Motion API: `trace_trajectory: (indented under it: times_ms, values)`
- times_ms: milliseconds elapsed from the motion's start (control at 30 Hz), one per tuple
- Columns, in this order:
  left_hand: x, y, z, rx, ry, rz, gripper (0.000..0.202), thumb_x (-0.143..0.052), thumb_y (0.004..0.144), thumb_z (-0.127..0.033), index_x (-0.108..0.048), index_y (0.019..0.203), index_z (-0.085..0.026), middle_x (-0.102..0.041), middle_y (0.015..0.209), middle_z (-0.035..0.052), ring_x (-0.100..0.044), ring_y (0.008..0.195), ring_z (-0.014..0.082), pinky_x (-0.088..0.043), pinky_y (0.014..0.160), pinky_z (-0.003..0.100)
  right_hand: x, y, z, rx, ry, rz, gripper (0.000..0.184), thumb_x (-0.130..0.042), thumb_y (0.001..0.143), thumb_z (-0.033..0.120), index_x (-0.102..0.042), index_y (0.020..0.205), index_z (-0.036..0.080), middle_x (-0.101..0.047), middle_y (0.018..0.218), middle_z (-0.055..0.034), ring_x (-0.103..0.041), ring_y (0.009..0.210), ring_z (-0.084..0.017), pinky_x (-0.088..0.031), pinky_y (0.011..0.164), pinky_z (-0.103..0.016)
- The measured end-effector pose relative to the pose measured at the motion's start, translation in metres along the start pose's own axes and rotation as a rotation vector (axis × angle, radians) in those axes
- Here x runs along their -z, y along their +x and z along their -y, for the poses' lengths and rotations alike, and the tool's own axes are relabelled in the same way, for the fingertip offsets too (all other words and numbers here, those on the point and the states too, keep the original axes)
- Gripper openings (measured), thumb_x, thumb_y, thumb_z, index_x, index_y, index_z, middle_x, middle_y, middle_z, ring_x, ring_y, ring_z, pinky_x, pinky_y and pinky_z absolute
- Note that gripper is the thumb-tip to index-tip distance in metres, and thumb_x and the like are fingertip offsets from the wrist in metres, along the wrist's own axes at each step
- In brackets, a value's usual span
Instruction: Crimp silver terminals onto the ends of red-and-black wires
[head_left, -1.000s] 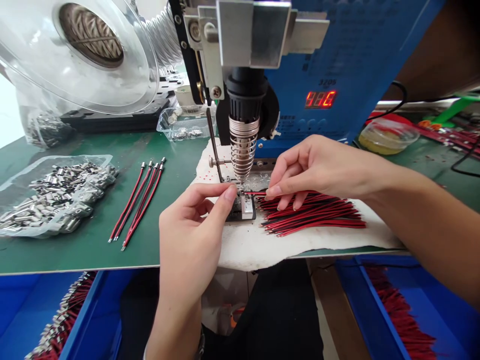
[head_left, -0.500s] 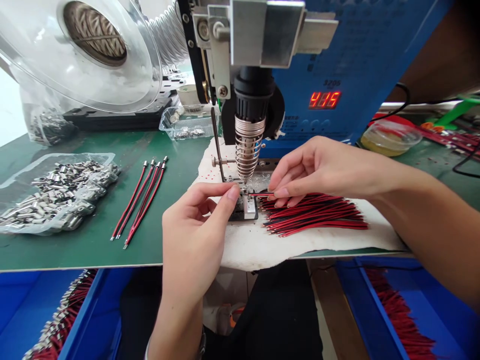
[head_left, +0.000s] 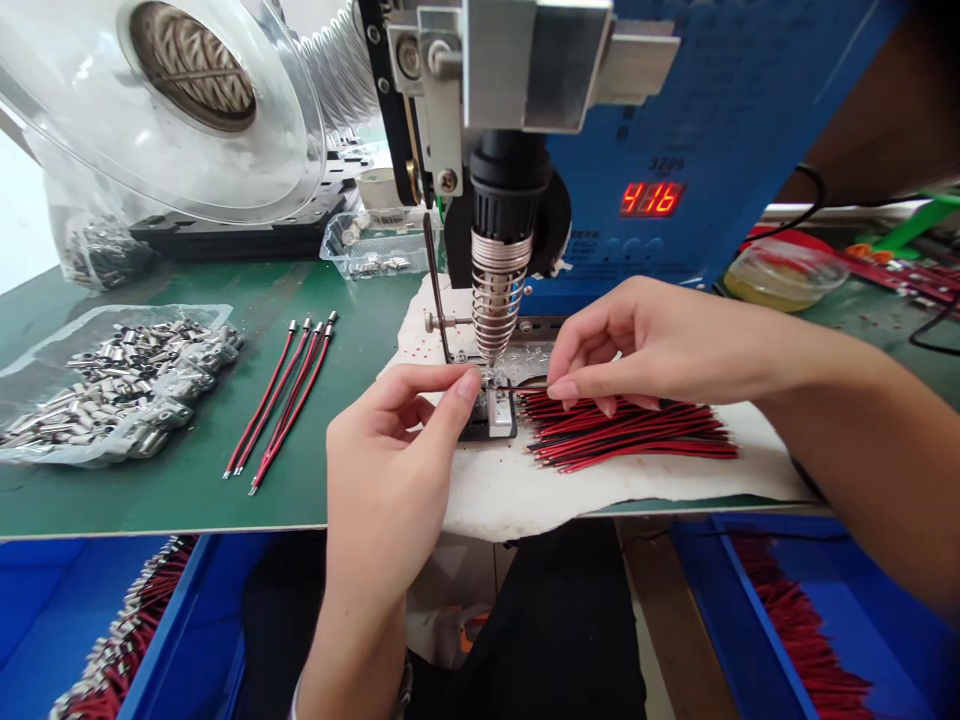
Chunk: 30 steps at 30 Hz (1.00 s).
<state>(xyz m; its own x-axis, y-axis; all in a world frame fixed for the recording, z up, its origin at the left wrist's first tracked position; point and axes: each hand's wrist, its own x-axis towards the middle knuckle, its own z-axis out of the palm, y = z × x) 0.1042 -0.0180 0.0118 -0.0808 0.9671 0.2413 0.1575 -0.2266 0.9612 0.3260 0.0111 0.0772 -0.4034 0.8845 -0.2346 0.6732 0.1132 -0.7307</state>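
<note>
Thumb and forefinger of my left hand [head_left: 394, 450] are pinched at the small metal fixture [head_left: 500, 415], just below the soldering head [head_left: 500, 270]. Whatever lies between those fingertips is too small and covered to make out. From the right, my right hand [head_left: 637, 345] pinches a thin red and black wire [head_left: 521, 388], which runs level toward the left fingertips under the soldering tip. Beneath the right hand a bundle of red and black wires [head_left: 630, 438] lies on a white cloth [head_left: 525, 495].
Left on the green table [head_left: 180, 505] are several wires with metal connectors [head_left: 289, 400] and a bag of loose metal connectors [head_left: 127, 390]. A blue machine [head_left: 645, 130] stands behind. Blue bins [head_left: 180, 610] holding wires sit below the table edge. A clear fume hood [head_left: 277, 150] is upper left.
My right fingers have shifted slightly right, and the lower ones have drawn back from the wire. My left hand stays in place. The red display has gone from 415 to 416.
</note>
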Motion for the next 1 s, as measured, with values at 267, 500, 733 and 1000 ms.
trace_trajectory:
  times_ms: [267,500,733,1000]
  values:
    - [0.0,0.0,0.0,0.002,0.01,-0.011,0.013,-0.074,0.085,-0.036,-0.075,0.085,-0.023,-0.056,0.061,-0.0014,-0.04,0.052,0.0094,-0.031,0.047,0.024,-0.003,0.001,0.0,0.023,-0.073,-0.097,0.028,-0.074,0.079,0.05,-0.076,0.082,0.022,-0.068,0.066,0.0005,-0.053,0.054,-0.01,-0.039,0.047,-0.024]
    - [0.001,0.001,0.0,0.006,0.001,-0.002,0.011,-0.074,0.085,-0.035,-0.075,0.085,-0.024,-0.058,0.063,-0.0016,-0.041,0.053,0.0087,-0.034,0.049,0.023,-0.014,0.0,0.001,-0.001,-0.149,-0.217,0.038,-0.073,0.077,0.059,-0.073,0.072,0.021,-0.064,0.061,0.0006,-0.049,0.052,-0.01,-0.035,0.047,-0.027]
    - [0.0,0.0,0.0,0.0,0.019,-0.011,0.013,-0.074,0.085,-0.037,-0.075,0.085,-0.024,-0.059,0.063,-0.0014,-0.041,0.052,0.0089,-0.033,0.047,0.023,-0.02,-0.001,0.004,0.023,-0.231,-0.275,0.046,-0.07,0.077,0.067,-0.074,0.07,0.022,-0.064,0.059,0.0001,-0.048,0.052,-0.012,-0.034,0.049,-0.029]
    - [0.0,0.0,0.0,0.006,0.007,-0.007,0.014,-0.074,0.084,-0.037,-0.075,0.086,-0.023,-0.058,0.062,-0.0013,-0.041,0.051,0.0091,-0.033,0.047,0.023,-0.021,0.0,0.005,0.057,-0.321,-0.317,0.053,-0.063,0.082,0.069,-0.066,0.059,0.021,-0.055,0.053,0.0012,-0.042,0.053,-0.012,-0.031,0.05,-0.03]
